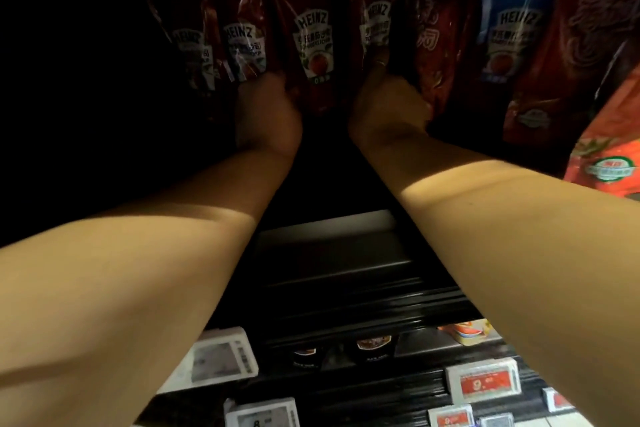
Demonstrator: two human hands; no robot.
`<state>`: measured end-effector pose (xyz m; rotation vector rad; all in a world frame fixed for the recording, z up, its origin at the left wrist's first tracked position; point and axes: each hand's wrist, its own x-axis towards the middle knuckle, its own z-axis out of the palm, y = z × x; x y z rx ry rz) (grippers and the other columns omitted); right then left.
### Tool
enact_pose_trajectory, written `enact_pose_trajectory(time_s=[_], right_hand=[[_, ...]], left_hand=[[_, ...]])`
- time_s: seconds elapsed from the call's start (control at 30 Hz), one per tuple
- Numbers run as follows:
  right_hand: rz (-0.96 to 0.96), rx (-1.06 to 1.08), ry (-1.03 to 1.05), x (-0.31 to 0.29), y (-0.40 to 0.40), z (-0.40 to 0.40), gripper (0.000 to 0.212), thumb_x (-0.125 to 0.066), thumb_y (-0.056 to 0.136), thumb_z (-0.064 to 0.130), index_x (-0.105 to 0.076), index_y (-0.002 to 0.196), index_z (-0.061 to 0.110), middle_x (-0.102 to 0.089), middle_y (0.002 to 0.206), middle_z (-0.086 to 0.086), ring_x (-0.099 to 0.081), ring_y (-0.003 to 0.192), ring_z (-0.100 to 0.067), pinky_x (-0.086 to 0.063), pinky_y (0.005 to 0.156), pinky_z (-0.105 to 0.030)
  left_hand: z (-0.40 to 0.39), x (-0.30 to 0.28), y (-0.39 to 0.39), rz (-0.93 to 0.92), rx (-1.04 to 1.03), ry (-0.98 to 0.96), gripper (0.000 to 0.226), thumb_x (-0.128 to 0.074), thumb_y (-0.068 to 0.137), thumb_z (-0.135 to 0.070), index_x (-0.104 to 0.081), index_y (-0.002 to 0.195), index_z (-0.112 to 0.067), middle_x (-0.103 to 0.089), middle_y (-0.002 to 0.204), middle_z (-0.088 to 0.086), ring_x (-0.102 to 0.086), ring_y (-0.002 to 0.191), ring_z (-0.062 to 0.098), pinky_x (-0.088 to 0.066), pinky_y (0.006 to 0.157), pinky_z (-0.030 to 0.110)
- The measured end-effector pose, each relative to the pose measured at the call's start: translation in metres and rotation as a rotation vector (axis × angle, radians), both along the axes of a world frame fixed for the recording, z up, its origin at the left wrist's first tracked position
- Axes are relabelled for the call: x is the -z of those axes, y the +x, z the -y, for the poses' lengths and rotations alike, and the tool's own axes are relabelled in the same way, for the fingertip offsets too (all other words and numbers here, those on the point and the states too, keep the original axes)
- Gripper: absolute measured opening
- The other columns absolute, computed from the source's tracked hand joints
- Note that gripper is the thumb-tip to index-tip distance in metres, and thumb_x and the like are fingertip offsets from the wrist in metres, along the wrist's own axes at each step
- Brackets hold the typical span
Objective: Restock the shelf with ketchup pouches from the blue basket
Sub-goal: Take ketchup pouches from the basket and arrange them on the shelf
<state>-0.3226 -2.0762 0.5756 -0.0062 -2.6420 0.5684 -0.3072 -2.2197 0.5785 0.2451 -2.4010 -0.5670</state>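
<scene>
A: What is seen largest?

B: A dark shelf (329,253) is seen, reached into by two bare forearms. A row of red ketchup pouches (313,45) is stood upright at its back, with a blue-topped pouch (509,21) and other red packs (571,55) to the right.

A: How are the hands placed?

B: The left hand (266,111) is set at the foot of the pouches left of the middle one; its fingers are hidden in shadow, so it cannot be told whether anything is grasped. The right hand (388,104) is pushed between the middle pouch and a red pack just beside it; its fingers are hidden as well, and its state cannot be told.

A: And the smaller things?

B: Price tags (483,381) are clipped along the shelf edges below, some white, some red. Two dark jar lids (374,345) are glimpsed under the shelf. The blue basket is not in view.
</scene>
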Motion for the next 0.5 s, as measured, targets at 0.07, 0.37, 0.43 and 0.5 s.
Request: enact_pose_trajectory(time_s=[0.07,0.37,0.43,0.5], right_hand=[[-0.014,-0.018,-0.021,-0.001,0.001,-0.002,0.054,-0.041,0.102,0.015,-0.030,0.154,0.011,-0.059,0.136,-0.015,-0.058,0.123,-0.037,-0.048,0.096,-0.045],[0.147,-0.295,-0.012,-0.010,0.000,-0.003,0.051,-0.061,0.093,0.029,-0.050,0.139,0.010,-0.054,0.141,-0.015,-0.051,0.130,-0.035,-0.046,0.104,-0.036],[0.115,-0.310,-0.075,-0.009,0.003,-0.005,0.052,-0.064,0.090,0.029,-0.052,0.137,0.011,-0.056,0.138,-0.015,-0.053,0.127,-0.036,-0.046,0.102,-0.034],[0.023,-0.287,-0.153,-0.008,0.007,-0.008,0.055,-0.070,0.086,0.035,-0.056,0.133,0.011,-0.060,0.133,-0.016,-0.056,0.124,-0.035,-0.046,0.100,-0.033]], left_hand=[[-0.001,-0.001,-0.001,-0.005,-0.026,-0.038,0.025,-0.055,0.097,-0.021,-0.070,0.114,-0.010,-0.070,0.114,0.019,-0.065,0.108,0.039,-0.050,0.090,0.036],[-0.005,-0.006,0.002,-0.002,-0.082,-0.019,0.031,-0.055,0.096,-0.024,-0.069,0.120,-0.010,-0.068,0.120,0.021,-0.063,0.113,0.041,-0.051,0.094,0.040],[0.001,-0.007,0.009,-0.039,-0.107,0.071,0.034,-0.062,0.092,-0.035,-0.070,0.117,-0.014,-0.070,0.119,0.016,-0.065,0.113,0.037,-0.053,0.091,0.038],[0.009,-0.006,0.018,-0.100,-0.230,0.149,0.060,-0.070,0.084,-0.052,-0.062,0.132,-0.017,-0.064,0.132,0.012,-0.059,0.124,0.033,-0.049,0.098,0.037]])
